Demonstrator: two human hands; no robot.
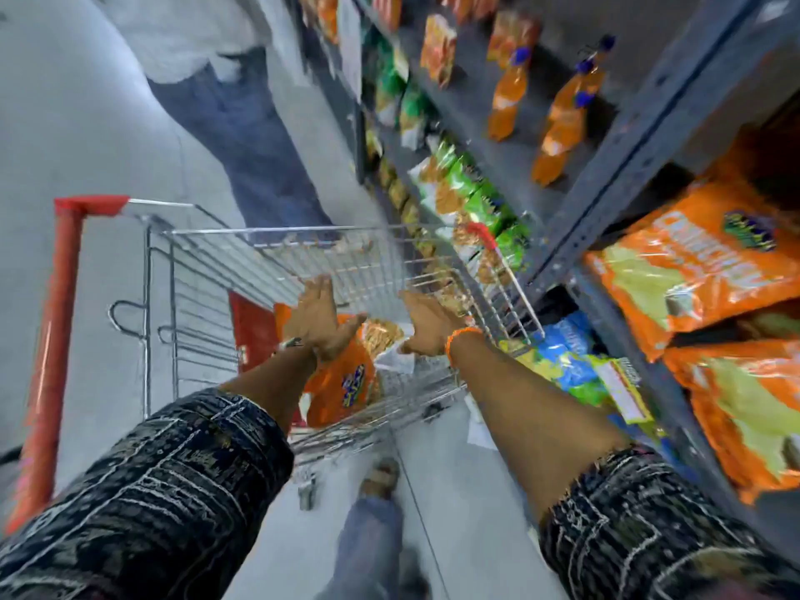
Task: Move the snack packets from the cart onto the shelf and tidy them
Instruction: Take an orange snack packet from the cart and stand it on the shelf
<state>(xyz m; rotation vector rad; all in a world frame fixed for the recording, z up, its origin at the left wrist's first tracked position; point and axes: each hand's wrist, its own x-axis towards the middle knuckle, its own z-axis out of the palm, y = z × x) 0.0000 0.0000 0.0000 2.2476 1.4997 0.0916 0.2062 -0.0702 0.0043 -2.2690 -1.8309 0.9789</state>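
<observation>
Orange packet [342,378] beneath spread fingers [320,290]

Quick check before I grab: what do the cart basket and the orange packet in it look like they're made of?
Cart basket: bare shiny metal wire, going by its thin silvery grid bars. Orange packet: looks like glossy plastic film, given its crinkles and bright glare. Both open hands hover above it.
</observation>
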